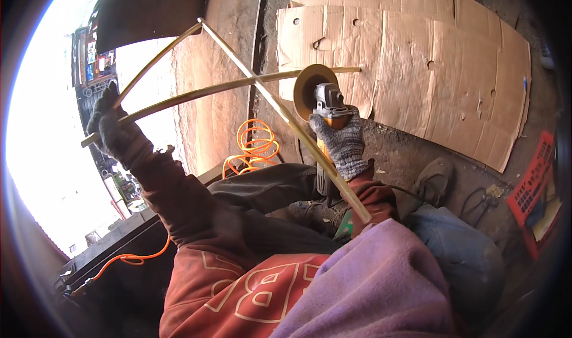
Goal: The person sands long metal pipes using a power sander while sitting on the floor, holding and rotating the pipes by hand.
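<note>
My left hand (116, 129), in a dark, worn glove, is closed round a frame of thin, brass-coloured metal bars (199, 93). The bars cross near the middle, and two of them meet in a point at the far end. One long bar slants back toward my lap. My right hand (344, 140), in a grey knitted glove, grips an angle grinder (329, 102) with a yellow and grey body. Its round brown disc (305, 93) overlaps the far right part of the crossing bar. Whether disc and bar touch, I cannot tell.
Flattened cardboard (411, 76) covers the floor ahead and to the right. A coiled orange hose (253, 147) lies beyond my legs, with more orange hose (134, 259) at the left. A red perforated crate (532, 180) stands at the far right. Near it is a dark shoe (435, 180).
</note>
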Available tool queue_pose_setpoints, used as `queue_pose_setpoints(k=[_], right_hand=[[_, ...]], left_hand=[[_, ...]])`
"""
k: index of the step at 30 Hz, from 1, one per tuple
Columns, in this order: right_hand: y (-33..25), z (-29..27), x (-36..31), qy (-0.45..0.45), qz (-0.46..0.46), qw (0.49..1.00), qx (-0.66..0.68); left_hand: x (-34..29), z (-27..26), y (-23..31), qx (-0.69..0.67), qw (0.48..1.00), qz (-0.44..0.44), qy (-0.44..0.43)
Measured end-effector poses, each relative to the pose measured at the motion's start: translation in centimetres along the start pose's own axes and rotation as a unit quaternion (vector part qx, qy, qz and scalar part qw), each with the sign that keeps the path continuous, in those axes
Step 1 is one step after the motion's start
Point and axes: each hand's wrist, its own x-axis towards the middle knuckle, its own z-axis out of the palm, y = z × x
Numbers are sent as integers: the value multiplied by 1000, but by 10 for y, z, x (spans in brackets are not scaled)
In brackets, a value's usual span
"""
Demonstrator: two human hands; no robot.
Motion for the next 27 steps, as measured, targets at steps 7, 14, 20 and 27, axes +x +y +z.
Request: queue_pose_setpoints(k=[7,14,20,27], right_hand=[[-5,-3,1,-13,-60,995,-80],[4,-26,9,-10,46,998,-32],[-27,6,-9,-36,-59,994,-80],[10,-33,22,23,62,997,-29]], left_hand=[[5,-6,-9,222,971,89,-16],[21,-19,-13,158,982,61,-86],[8,9,-3,295,942,150,-62],[1,23,2,225,973,54,-12]])
